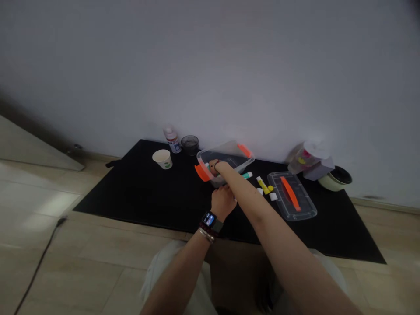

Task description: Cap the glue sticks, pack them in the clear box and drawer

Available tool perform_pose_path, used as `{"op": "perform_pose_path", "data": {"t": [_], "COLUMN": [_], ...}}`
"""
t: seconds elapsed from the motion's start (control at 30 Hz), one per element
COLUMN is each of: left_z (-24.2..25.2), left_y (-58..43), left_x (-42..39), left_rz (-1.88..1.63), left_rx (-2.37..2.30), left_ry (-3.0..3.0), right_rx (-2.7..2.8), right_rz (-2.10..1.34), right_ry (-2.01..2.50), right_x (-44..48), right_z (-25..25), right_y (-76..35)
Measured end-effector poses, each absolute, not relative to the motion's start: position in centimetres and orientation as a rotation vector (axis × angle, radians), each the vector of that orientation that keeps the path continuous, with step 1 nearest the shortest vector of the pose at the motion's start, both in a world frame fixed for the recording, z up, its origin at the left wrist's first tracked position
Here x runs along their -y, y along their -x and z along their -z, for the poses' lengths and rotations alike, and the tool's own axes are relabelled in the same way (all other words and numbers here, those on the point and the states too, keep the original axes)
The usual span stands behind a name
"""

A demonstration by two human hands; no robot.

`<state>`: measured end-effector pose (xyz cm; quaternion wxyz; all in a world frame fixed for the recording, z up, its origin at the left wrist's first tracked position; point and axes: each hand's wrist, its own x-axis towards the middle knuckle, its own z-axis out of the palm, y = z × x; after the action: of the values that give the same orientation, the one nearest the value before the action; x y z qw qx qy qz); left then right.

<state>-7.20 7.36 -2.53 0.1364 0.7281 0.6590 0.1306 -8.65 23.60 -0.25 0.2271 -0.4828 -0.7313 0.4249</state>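
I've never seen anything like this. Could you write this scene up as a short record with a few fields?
Right hand: inside a clear plastic box with orange handles, near a teal-capped stick.
Left hand: beside the box's near edge, wearing a black wristwatch.
Things: clear plastic lid with orange handle, yellow glue stick.
Rest: white paper cup, white spray bottle, dark glass jar, black mat.

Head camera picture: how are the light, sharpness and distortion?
In the head view, the light is dim and flat, with a dark shadow on the wall at upper left; a pale glare patch sits on the floor; the wide lens stretches the right arm; small things on the mat look soft, while the watch screen glows.
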Motion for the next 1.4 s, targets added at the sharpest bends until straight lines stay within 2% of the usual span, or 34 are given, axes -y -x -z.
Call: {"op": "perform_pose_path", "data": {"t": [0.17,0.3,0.4,0.5,0.67,0.8,0.93,1.07,1.13,1.2,1.3,1.4], "left_z": [2.5,2.9,3.5,4.3,5.5,5.3,4.4,3.8,3.9,4.3,5.5,6.3], "left_y": [7.5,6.9,5.8,4.6,3.4,3.8,4.3,3.4,3.0,2.8,3.2,3.4], "left_x": [-7.7,-8.3,-8.2,-7.6,-6.8,-7.2,-7.5,-7.0,-6.7,-6.7,-6.6,-6.0], "left_rz": [-0.549,-0.927,-1.068,-0.951,-0.849,-1.031,-1.295,-1.205,-1.137,-1.132,-1.070,-0.798], "left_rx": [-1.908,-1.580,-1.219,-1.015,-1.055,-1.159,-1.168,-0.984,-0.984,-1.058,-1.204,-1.159], "left_ry": [-1.913,-1.627,-1.388,-1.301,-1.379,-1.231,-0.898,-0.799,-0.805,-0.826,-1.008,-1.311], "right_rx": [2.037,1.728,1.539,1.493,1.339,1.345,1.344,1.224,1.503,1.780,1.868,1.951], "right_rz": [-1.040,-1.096,-1.237,-1.306,-1.272,-1.294,-1.571,-1.921,-1.831,-1.489,-1.008,-0.895], "right_ry": [1.498,1.198,1.169,1.233,1.356,1.413,1.399,1.281,1.375,1.553,1.603,1.483], "right_x": [-22.9,-18.6,-14.7,-11.8,-10.2,-10.5,-9.9,-8.2,-7.8,-7.7,-8.2,-8.5], "right_z": [-4.0,-5.3,-3.7,-1.2,1.5,2.0,2.5,3.0,2.9,2.6,2.0,1.7], "right_y": [2.1,-6.1,-10.8,-13.0,-14.1,-15.0,-14.2,-11.6,-11.0,-11.3,-12.6,-13.3]}}
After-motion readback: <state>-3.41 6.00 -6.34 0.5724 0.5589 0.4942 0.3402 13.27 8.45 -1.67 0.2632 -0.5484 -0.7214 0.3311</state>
